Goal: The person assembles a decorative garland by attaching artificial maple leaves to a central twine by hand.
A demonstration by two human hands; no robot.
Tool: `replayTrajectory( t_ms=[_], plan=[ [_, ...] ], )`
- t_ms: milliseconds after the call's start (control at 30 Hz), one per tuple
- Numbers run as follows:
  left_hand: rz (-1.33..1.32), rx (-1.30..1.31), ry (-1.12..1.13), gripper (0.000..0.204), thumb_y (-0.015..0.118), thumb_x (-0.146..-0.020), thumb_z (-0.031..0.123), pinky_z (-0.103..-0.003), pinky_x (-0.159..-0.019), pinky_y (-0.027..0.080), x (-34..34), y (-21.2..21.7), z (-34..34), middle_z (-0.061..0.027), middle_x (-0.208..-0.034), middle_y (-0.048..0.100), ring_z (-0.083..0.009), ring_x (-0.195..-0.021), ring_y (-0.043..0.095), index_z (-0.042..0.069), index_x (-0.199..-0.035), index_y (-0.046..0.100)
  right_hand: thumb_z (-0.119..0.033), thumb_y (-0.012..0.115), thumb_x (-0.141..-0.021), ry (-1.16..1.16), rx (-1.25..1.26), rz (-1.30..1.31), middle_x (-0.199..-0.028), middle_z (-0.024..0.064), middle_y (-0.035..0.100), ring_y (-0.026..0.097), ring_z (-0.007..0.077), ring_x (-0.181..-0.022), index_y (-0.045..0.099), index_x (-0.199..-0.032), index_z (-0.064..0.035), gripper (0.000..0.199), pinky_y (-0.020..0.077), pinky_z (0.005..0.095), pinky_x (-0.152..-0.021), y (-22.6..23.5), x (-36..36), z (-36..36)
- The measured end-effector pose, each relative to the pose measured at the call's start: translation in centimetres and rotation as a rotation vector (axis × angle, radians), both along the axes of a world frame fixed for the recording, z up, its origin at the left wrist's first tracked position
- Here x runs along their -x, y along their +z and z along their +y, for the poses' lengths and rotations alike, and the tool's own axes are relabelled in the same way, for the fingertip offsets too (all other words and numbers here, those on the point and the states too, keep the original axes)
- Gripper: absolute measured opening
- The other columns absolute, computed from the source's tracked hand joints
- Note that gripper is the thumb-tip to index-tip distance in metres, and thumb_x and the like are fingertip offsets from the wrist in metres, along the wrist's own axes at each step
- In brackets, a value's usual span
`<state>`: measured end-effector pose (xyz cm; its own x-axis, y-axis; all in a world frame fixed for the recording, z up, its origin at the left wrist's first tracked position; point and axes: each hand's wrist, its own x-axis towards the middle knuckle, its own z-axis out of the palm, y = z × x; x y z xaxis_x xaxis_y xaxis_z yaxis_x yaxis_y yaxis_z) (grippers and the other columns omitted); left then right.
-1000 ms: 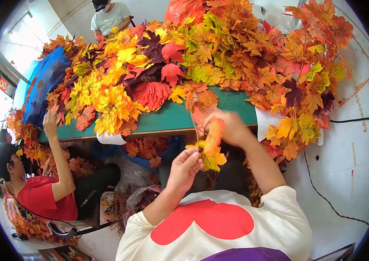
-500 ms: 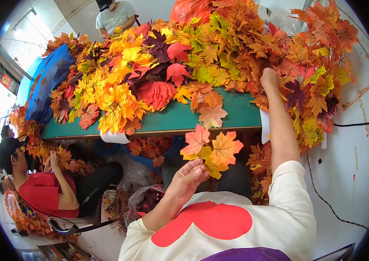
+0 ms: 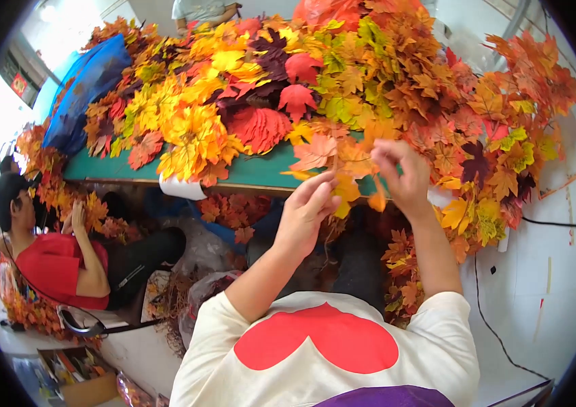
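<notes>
Over the green table heaped with artificial maple leaves, the right hand has come back from the pile to join the left hand, both pinching an orange-yellow leaf sprig between them.

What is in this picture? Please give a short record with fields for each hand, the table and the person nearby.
left hand: holds a bunch of orange leaves
right hand: pinches the same bunch from the other side
table: green table heaped with a pile of leaves, red, yellow, orange
nearby: person in red shirt sits at the left, low, handling leaves
</notes>
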<state>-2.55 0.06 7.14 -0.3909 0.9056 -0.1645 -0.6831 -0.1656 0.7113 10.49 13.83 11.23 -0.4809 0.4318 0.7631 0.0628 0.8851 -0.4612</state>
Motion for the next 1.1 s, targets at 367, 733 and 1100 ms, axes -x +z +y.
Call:
replayTrajectory(
  t_ms=[367, 733, 1100],
  plan=[
    [0.307, -0.06, 0.04, 0.011, 0.064, -0.081, 0.012, -0.018, -0.062, 0.04, -0.9, -0.5, -0.2, 0.0008, -0.072, 0.059, -0.0045, -0.066, 0.05, 0.001, -0.081, 0.062, -0.012, 0.068, -0.075, 0.189, 0.374, -0.164, -0.078, 0.0077, 0.061, 0.06, 0.015, -0.064, 0.061, -0.084, -0.0019, 0.015, 0.0447, 0.0249, -0.054, -1.3, 0.0, -4.2],
    [0.149, -0.043, -0.018, 0.01, 0.062, -0.083, 0.012, -0.019, -0.063, 0.042, -1.8, -1.2, -1.3, -0.0015, -0.078, 0.059, -0.0059, -0.069, 0.052, 0.001, -0.084, 0.062, -0.002, 0.068, -0.072, 0.227, 0.483, -0.179, -0.078, 0.0055, 0.062, 0.06, 0.0093, -0.066, 0.063, -0.084, 0.0004, 0.013, 0.0476, 0.0211, -0.059, -0.7, -0.8, -5.8],
    [-0.231, -0.121, -0.153, 0.03, 0.055, -0.084, 0.003, -0.029, -0.082, 0.047, -1.4, -0.8, -2.2, -0.0095, -0.105, 0.059, -0.0158, -0.091, 0.058, 0.004, -0.114, 0.048, 0.003, 0.068, -0.071, 0.142, 0.525, -0.104, -0.075, 0.005, 0.061, 0.058, 0.0104, -0.066, 0.064, -0.081, -0.0001, 0.012, 0.0463, 0.0212, -0.059, -1.0, -2.3, -6.2]
  ],
)
